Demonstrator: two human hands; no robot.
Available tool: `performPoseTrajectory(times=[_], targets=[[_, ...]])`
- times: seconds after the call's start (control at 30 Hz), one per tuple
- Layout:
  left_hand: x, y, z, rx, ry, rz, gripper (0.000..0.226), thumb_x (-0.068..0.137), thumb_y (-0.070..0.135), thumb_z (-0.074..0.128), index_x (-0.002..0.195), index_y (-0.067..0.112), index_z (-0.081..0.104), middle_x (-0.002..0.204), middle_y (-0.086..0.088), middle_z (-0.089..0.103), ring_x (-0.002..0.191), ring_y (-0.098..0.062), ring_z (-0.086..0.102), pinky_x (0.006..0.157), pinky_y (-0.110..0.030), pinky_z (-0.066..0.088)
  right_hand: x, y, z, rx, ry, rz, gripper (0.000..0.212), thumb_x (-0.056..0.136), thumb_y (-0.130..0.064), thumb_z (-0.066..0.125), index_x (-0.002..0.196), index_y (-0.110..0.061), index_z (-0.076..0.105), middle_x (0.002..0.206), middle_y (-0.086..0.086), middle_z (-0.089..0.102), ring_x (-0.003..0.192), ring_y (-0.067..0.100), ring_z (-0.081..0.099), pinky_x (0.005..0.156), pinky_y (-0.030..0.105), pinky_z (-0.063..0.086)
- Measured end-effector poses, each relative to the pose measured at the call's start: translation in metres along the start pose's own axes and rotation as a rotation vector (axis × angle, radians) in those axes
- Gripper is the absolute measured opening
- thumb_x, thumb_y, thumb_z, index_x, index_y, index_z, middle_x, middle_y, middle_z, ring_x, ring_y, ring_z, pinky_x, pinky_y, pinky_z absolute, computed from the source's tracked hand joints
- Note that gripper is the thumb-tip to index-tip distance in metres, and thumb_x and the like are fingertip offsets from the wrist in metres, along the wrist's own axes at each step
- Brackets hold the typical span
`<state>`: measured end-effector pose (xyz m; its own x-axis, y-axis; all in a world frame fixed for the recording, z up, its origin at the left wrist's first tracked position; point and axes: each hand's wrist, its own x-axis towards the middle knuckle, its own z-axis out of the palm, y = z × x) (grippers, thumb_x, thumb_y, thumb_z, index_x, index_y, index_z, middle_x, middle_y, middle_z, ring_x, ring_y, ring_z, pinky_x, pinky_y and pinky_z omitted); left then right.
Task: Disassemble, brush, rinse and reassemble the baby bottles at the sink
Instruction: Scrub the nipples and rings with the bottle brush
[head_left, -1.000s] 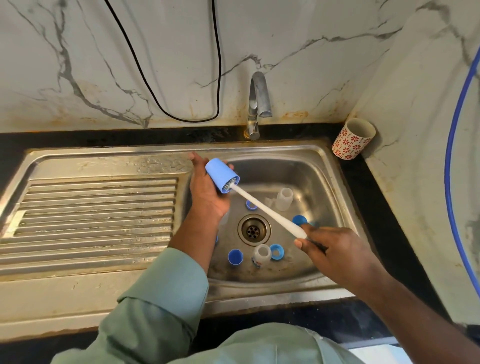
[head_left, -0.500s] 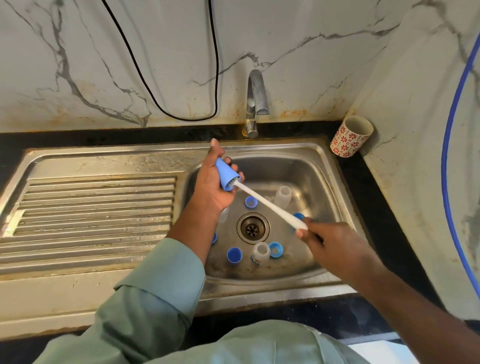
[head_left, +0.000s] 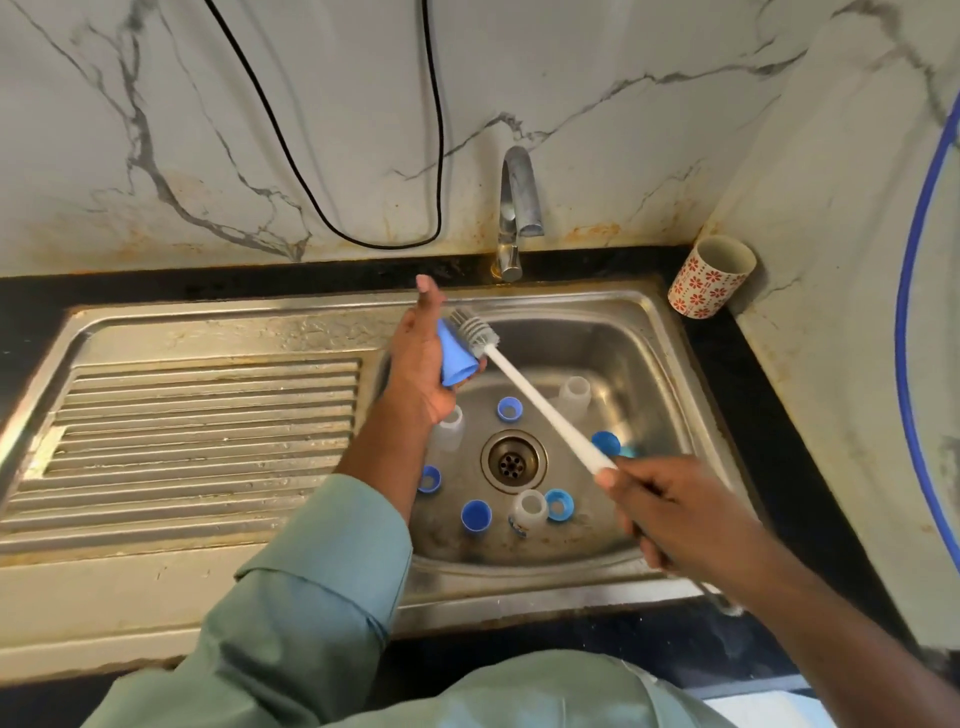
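Cap (head_left: 457, 358), blue and cone-shaped, sits in the left hand (head_left: 423, 358) above the far left corner of the sink basin (head_left: 618, 343). The fingers curl round the cap, except for one finger that points straight up toward the wall; the cap's wide mouth faces down and to the right. Bottle brush (head_left: 524, 395) has its grey bristle head (head_left: 475, 332) outside the cap, just beside the narrow end and touching or nearly touching it; which of the two cannot be told. The white handle runs diagonally down to the right into the right hand (head_left: 675, 514), whose fingers are wrapped round the near end of the handle.

On the basin floor, parts lie scattered round the drain (head_left: 513, 461). A clear bottle (head_left: 575, 392) stands at the far right, a second clear bottle (head_left: 449, 428) is partly hidden behind the left wrist, and a third clear bottle (head_left: 530, 510) lies near the drain on the near side. Blue rings and caps lie between them: one on the far side of the drain (head_left: 509, 409), one at right (head_left: 606, 442), one beside the third bottle (head_left: 561, 504), and two at near left (head_left: 476, 515) (head_left: 430, 479).

The tap (head_left: 517, 208) rises at the far edge of the sink. A ribbed drainboard (head_left: 197, 431) extends to the left. A flower-patterned cup (head_left: 710, 275) leans in the far right corner of the counter.
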<state>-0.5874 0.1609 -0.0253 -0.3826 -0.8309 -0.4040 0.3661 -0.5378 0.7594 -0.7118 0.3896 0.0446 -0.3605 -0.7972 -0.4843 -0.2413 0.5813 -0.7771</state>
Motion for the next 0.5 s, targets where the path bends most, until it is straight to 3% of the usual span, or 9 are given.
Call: performPoseTrajectory(times=[0.1, 0.27, 0.4, 0.5], targets=[[-0.015, -0.019, 0.016, 0.172, -0.025, 0.016, 0.063, 0.068, 0.055, 0.068, 0.113, 0.013, 0.058, 0.091, -0.013, 0.070, 0.069, -0.019, 0.067, 0.057, -0.034, 0.056, 0.010, -0.007, 0.015, -0.091, 0.045, -0.014, 0.024, 0.097, -0.035, 0.055, 0.076, -0.025, 0.061, 0.060, 0.000, 0.055, 0.046, 0.011, 0.049, 0.042, 0.020, 0.045], [0.001, -0.008, -0.011, -0.099, 0.170, 0.066, 0.086, 0.062, 0.045, 0.079, 0.136, 0.011, 0.050, 0.123, -0.020, 0.063, 0.090, -0.027, 0.068, 0.059, -0.039, 0.058, -0.009, -0.004, 0.007, -0.175, -0.059, 0.012, 0.023, 0.095, -0.036, 0.055, 0.078, -0.024, 0.064, 0.063, 0.003, 0.059, 0.047, 0.012, 0.051, 0.048, 0.026, 0.050], [-0.005, -0.006, -0.001, 0.032, 0.013, 0.022, 0.054, 0.067, 0.046, 0.074, 0.105, 0.010, 0.061, 0.086, -0.009, 0.066, 0.074, -0.021, 0.065, 0.058, -0.034, 0.056, 0.000, -0.008, 0.013, -0.105, 0.025, 0.010, 0.027, 0.097, -0.036, 0.055, 0.074, -0.024, 0.063, 0.060, 0.003, 0.054, 0.046, 0.012, 0.046, 0.045, 0.026, 0.045], [-0.001, 0.003, -0.004, -0.077, 0.070, 0.072, 0.056, 0.067, 0.043, 0.077, 0.109, 0.010, 0.059, 0.089, -0.007, 0.065, 0.075, -0.021, 0.064, 0.058, -0.035, 0.055, -0.001, -0.008, 0.013, -0.129, 0.006, -0.005, 0.026, 0.097, -0.037, 0.053, 0.077, -0.024, 0.063, 0.061, 0.003, 0.053, 0.047, 0.013, 0.046, 0.046, 0.024, 0.044]])
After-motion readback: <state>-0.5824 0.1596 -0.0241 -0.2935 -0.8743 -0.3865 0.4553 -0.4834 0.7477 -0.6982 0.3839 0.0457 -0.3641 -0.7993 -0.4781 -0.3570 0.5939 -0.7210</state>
